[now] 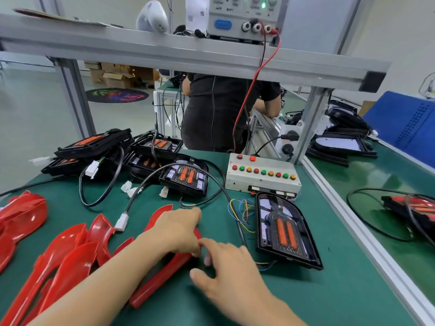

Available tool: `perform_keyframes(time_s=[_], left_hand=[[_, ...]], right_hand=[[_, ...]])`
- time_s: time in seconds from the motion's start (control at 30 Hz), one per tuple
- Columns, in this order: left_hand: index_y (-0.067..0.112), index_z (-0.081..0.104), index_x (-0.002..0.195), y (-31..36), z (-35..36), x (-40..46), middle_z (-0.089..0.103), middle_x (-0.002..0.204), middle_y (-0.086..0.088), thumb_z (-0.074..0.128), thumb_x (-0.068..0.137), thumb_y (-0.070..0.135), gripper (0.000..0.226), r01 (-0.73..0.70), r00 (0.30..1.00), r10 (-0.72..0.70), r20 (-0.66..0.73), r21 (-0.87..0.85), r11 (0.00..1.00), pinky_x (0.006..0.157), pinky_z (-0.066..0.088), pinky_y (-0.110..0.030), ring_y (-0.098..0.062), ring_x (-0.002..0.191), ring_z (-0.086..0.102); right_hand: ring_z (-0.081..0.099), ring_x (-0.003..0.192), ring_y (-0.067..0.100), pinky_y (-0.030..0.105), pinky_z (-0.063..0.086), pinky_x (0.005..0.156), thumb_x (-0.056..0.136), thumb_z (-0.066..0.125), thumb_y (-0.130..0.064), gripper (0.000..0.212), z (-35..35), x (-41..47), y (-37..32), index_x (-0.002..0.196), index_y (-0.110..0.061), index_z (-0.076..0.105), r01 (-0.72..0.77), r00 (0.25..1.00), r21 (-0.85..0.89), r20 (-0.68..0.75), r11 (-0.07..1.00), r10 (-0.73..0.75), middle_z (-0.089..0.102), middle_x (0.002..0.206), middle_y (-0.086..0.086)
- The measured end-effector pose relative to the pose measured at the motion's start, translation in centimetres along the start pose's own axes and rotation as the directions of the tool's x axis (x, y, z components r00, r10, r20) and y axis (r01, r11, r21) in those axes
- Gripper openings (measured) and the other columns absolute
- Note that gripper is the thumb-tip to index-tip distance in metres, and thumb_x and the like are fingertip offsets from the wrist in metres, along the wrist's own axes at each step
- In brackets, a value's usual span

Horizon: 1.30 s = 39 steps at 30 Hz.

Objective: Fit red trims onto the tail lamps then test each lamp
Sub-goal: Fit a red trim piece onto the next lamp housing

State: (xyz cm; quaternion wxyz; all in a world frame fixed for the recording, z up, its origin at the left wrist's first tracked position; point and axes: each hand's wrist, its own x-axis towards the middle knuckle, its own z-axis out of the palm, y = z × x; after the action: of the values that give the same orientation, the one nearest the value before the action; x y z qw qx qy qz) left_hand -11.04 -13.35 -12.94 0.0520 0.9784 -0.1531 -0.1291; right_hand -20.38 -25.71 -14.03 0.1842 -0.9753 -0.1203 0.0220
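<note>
Left hand lying on a red trim near the front-middle of the counter, fingers curled down over its rim and pinching it. Right hand just beside it, fingers loosely spread, thumb out, grip released, holding nothing.

Trim: thin moulded plastic, glossy, open loop shape with a long tapered arm. Probably light and fairly stiff but springy across the opening; likely to twist if lifted by one end. Best taken at two points on the outer rim, not the thin tip. Gloss suggests slippery and easy to mark with fingerprints or scratches.

More red trims piled toward the front-left corner, overlapping, same shiny finish.

Target tail lamp flat on the counter toward the right edge, face up: black housing, clear smoky lens, two orange oblong inserts, coloured wires trailing from its far end toward the test box. Looks rigid and heavier than the trim; lens probably scratch-prone, so hold by the black frame edges.

Stack of other lamps with black cables and white plugs along the far-left part of the counter. Counter covered in matte green mat, likely grippy enough to stop sliding.
</note>
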Motion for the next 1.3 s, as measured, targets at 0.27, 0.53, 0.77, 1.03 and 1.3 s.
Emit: perform_keyframes(time_s=[0.27, 0.53, 0.77, 1.03, 1.3], left_hand=[[0.009, 0.058, 0.122, 0.4, -0.4, 1.0, 0.064, 0.102, -0.009, 0.072, 0.073, 0.009, 0.051, -0.057, 0.976, -0.116, -0.183, -0.733, 0.678, 0.078, 0.048, -0.027, -0.016, 0.085, 0.060], [0.004, 0.061, 0.090, 5.5, -3.6, 2.3, 0.060, 0.070, -0.006, 0.074, 0.075, 0.000, 0.020, -0.111, 0.973, -0.206, -0.101, -0.993, -0.036, 0.049, 0.047, -0.020, -0.012, 0.053, 0.055], [0.008, 0.061, 0.086, 11.1, -5.0, 4.5, 0.060, 0.065, -0.003, 0.069, 0.084, 0.014, 0.010, -0.138, 0.985, -0.122, -0.123, -0.983, -0.121, 0.056, 0.044, -0.025, -0.015, 0.056, 0.052], [0.010, 0.048, 0.072, 12.9, -3.0, 8.5, 0.053, 0.083, -0.009, 0.054, 0.090, 0.006, 0.020, 0.035, 0.997, -0.075, 0.004, -0.906, 0.422, 0.074, 0.047, -0.034, -0.024, 0.079, 0.048], [0.007, 0.037, 0.055, 13.2, -2.4, 8.8, 0.031, 0.059, -0.007, 0.046, 0.073, -0.014, 0.028, 0.204, 0.978, -0.120, 0.170, -0.889, 0.410, 0.043, 0.023, -0.020, -0.018, 0.049, 0.026]], right_hand=[[0.056, 0.094, 0.010, 0.029, 0.043, 0.086, 0.084, 0.057, -0.057, 0.089, 0.3, 0.6, -0.8, 0.151, -0.038, 0.002, -0.132, 0.986, 0.435, -0.035, 0.891, 0.163, 0.053, 0.113, -0.018], [0.059, 0.103, 0.021, 0.035, 0.046, 0.088, 0.092, 0.055, -0.035, 0.078, -2.9, -0.1, 0.5, 0.150, -0.041, 0.004, -0.070, 0.939, 0.317, -0.300, 0.946, 0.170, 0.058, 0.119, -0.008], [0.056, 0.110, 0.022, 0.035, 0.043, 0.084, 0.099, 0.043, -0.040, 0.061, -7.1, -1.5, 5.1, 0.152, -0.033, 0.012, -0.207, 0.886, -0.031, -0.430, 0.978, 0.174, 0.055, 0.124, -0.006], [0.058, 0.078, 0.031, 0.035, 0.039, 0.063, 0.100, 0.042, -0.034, 0.021, -9.0, -3.8, 12.3, 0.111, -0.021, 0.053, -0.443, 0.826, -0.031, -0.403, 0.896, 0.395, 0.059, 0.075, 0.003], [0.057, 0.078, 0.027, 0.034, 0.043, 0.066, 0.100, 0.037, -0.034, 0.018, -7.9, -4.2, 12.5, 0.107, -0.024, 0.051, -0.411, 0.865, -0.040, -0.332, 0.911, 0.376, 0.060, 0.079, 0.000]])
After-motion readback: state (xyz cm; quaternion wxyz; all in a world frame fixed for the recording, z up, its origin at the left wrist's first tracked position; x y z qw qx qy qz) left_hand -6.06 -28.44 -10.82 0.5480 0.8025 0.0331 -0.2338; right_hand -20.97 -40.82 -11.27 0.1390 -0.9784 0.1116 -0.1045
